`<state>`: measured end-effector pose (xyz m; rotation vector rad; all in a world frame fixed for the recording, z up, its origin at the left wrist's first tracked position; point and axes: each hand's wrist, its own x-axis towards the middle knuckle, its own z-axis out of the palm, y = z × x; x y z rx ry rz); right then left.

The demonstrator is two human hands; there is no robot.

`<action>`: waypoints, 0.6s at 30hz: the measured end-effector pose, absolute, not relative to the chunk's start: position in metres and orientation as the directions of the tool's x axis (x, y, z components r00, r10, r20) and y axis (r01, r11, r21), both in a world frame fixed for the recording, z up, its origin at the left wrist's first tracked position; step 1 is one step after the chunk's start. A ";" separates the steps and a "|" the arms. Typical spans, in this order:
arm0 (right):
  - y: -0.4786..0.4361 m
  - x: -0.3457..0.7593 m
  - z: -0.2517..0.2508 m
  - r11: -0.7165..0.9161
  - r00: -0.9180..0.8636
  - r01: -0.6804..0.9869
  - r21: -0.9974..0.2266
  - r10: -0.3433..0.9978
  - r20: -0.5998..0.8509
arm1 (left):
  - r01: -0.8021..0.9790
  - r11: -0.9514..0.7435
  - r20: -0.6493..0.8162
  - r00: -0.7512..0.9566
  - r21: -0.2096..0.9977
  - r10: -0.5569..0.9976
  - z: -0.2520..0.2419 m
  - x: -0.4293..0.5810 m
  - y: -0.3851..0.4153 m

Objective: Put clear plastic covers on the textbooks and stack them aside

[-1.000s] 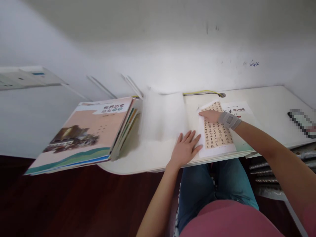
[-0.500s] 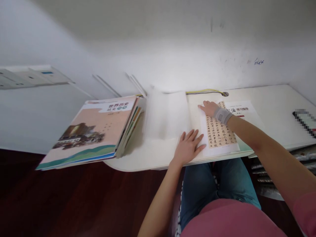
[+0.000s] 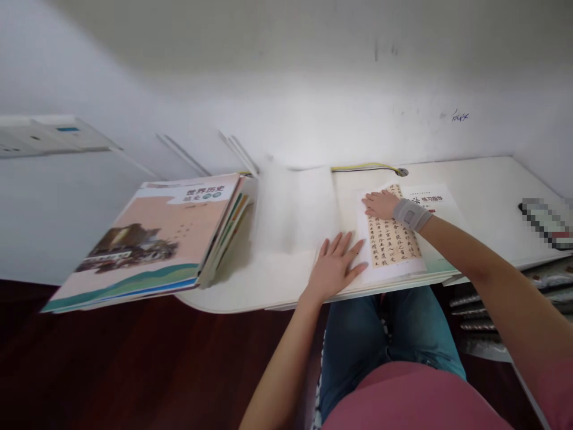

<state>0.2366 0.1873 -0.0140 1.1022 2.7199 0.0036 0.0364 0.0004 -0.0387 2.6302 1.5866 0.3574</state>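
Note:
My left hand [image 3: 335,264] rests with spread fingers on the desk's front part, at the left edge of the calligraphy workbook [image 3: 394,239]. That workbook has a white cover with a beige strip of Chinese characters. On its upper part lies my right hand [image 3: 379,204], fingers stretched out and palm down. A grey band wraps the right wrist and hides some of the cover title. Left of the workbook, a clear plastic book cover [image 3: 293,209] lies on the desk, its outline faint against the white surface.
A stack of books [image 3: 152,239] topped by a pink history book juts past the desk's [image 3: 237,295] left front edge. A phone [image 3: 544,221] lies at the far right. A yellow cable [image 3: 367,165] runs along the wall into a hole. Wall sockets [image 3: 49,137] are at left.
My right hand has slid slightly down and its fingers have spread flat on the workbook. My left hand stays in place. The whole view has shifted a little.

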 end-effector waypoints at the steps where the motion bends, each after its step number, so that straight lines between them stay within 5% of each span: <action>1: 0.188 0.234 -0.015 0.724 -0.702 0.685 0.076 0.684 -0.199 | 0.867 -0.471 0.185 0.442 0.160 0.878 -0.039 0.036 0.000; 18: 0.188 0.224 -0.014 0.686 -0.671 0.728 0.019 0.717 -0.188 | 0.851 -0.501 0.161 0.478 0.158 0.863 -0.038 0.035 -0.002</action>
